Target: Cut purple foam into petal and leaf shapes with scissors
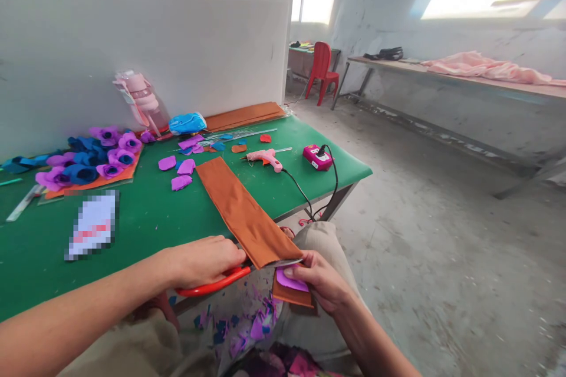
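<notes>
My left hand (206,262) is closed round the red-orange handles of a pair of scissors (214,284). Their blades lie along the near edge of a long brown strip (247,212), which stretches back onto the green table. In my right hand (322,280), thumb and fingers pinch a purple petal piece (290,280) against a small brown piece (294,296), by the blade tips. Purple petals (181,182) rest on the table past the strip. A pink glue gun (266,159) lies to the right of them.
Purple and blue paper flowers (79,173) sit at the table's left. A pink bottle (140,97) leans against the white partition (198,53). A corded magenta power box (316,156) is near the right edge. Scraps (256,327) lie below my hands.
</notes>
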The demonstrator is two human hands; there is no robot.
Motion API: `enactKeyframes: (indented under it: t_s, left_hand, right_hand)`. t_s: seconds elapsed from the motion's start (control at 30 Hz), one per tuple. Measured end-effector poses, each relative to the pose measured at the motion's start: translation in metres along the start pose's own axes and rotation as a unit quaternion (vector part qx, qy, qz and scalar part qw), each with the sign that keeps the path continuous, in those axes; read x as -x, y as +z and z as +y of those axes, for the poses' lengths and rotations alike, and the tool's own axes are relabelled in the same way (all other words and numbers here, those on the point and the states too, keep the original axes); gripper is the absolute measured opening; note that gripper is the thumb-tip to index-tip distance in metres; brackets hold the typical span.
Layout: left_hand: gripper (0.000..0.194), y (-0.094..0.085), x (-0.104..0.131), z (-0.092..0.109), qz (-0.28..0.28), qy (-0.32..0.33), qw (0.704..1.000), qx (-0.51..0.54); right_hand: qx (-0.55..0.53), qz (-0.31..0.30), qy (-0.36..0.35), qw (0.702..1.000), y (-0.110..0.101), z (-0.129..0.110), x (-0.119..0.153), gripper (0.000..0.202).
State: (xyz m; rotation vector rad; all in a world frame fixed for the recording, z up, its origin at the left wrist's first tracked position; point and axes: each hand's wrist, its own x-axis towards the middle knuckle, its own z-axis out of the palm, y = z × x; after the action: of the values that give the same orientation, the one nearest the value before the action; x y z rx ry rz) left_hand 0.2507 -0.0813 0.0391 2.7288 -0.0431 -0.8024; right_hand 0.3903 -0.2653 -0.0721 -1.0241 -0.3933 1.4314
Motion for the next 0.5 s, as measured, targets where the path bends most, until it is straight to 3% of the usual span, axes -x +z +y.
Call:
enactKeyframes:
  t_s: [0.3, 0.5]
  left_hand:
    - [0.018, -0.002, 0.003, -0.001, -0.006, 0.010, 0.996, 0.087]
    - [0.024, 0.016, 0.001, -0.004, 0.013, -0.001, 0.990, 0.139]
  right_hand:
    - [-0.021, 0.019, 0.020, 0.999, 0.002, -0.002, 0.001, 0.019]
    - [-0.025, 0.034, 0.011, 0.999, 0.000, 0.001, -0.002, 0.020]
